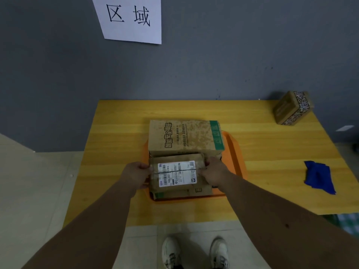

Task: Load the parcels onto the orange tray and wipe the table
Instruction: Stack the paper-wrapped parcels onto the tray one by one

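An orange tray (234, 152) lies in the middle of the yellow wooden table (120, 133). A large brown cardboard parcel (184, 136) with green tape stands on its far half. On the near half, a small brown parcel with a white shipping label (176, 172) sits atop a flatter brown parcel (202, 190). My left hand (137, 174) grips the small parcel's left side and my right hand (214, 172) grips its right side. Another brown parcel with patterned tape (291, 107) stands at the table's far right corner. A blue cloth (318, 176) lies crumpled at the right.
A grey wall with a white paper sign (132, 18) rises behind the table. Tiled floor lies to the left and in front, where my white shoes (194, 251) show. The table's right edge runs close to the blue cloth.
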